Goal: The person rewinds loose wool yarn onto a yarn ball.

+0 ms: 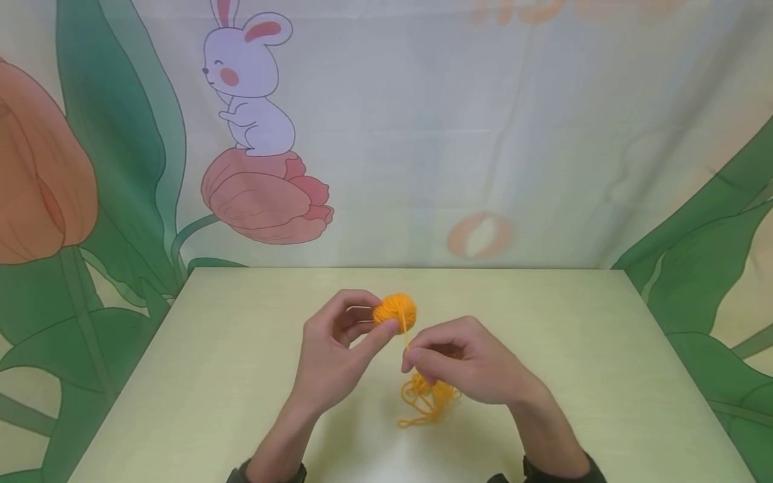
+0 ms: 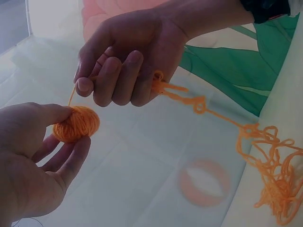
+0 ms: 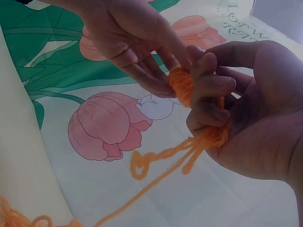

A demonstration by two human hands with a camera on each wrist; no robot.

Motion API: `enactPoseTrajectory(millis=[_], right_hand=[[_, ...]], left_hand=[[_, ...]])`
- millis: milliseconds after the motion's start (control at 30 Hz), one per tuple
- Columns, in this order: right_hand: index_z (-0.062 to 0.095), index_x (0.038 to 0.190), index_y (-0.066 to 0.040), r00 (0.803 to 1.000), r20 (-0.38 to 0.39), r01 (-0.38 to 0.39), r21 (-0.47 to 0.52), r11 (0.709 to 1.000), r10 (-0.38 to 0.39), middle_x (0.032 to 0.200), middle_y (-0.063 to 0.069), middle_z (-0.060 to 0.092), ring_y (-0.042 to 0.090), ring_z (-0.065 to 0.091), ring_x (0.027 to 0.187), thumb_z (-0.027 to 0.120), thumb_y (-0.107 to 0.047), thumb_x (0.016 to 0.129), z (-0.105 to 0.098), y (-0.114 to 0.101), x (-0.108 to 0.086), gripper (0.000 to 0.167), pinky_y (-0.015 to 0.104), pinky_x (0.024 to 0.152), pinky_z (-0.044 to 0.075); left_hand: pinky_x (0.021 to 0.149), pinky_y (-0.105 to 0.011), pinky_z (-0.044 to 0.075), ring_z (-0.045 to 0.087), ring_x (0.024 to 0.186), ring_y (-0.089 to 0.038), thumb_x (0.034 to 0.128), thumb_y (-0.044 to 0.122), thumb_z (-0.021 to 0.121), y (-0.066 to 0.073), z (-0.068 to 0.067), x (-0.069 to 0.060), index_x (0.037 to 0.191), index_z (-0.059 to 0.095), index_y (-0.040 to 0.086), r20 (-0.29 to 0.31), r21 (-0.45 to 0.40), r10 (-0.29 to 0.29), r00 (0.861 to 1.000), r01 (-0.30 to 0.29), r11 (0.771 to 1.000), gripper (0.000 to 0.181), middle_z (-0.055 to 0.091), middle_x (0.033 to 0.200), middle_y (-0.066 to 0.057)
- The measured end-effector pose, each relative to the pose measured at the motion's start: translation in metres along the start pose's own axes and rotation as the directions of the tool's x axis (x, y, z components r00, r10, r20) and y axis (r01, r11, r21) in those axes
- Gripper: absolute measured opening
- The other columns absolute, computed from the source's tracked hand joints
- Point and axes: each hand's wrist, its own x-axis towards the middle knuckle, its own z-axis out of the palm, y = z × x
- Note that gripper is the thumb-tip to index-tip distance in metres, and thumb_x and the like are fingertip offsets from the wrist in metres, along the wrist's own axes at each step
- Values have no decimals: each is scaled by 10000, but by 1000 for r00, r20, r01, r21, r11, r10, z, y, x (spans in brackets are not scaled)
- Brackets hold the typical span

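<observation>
Bright orange, that yarn ball (image 1: 392, 307), with matching loose yarn (image 1: 439, 394) at its five o'clock! Pale yellow table (image 1: 199, 376)! Whitish backdrop (image 1: 392, 168), cartoon print: white rabbit (image 1: 262, 124) at eleven, orange tulip (image 1: 42, 168) at ten, green leaves (image 1: 700, 258) at three!

The left hand (image 1: 332, 362) grips between thumb and bent fingers. Near those fingertips, the right hand (image 1: 468, 362) pinches thumb against forefinger, other fingers curled inward. Both wrists (image 1: 304, 408) lie behind the fingers.
</observation>
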Motion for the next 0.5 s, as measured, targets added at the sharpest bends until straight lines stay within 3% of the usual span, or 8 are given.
enactPoseTrajectory(millis=[200,500], right_hand=[[796,1003,-76,999,45,-25,2,1000,24,695,127,574,80,422,573,596,20,1103,0,9,3,244,186,504,348],[805,1031,-14,993,103,-57,38,998,52,703,172,609,83,418,552,585,15,1110,-5,27,9,236,173,505,355]], left_hand=[[980,-358,724,813,1021,-202,965,-41,842,2,0,-1,1221,706,22,-12,-64,-58,998,57,996,297,716,1174,-58],[946,-334,729,809,1034,-172,994,-67,792,6,-1,-3,1247,669,-28,71,-176,-52,996,64,982,284,729,1188,-39]])
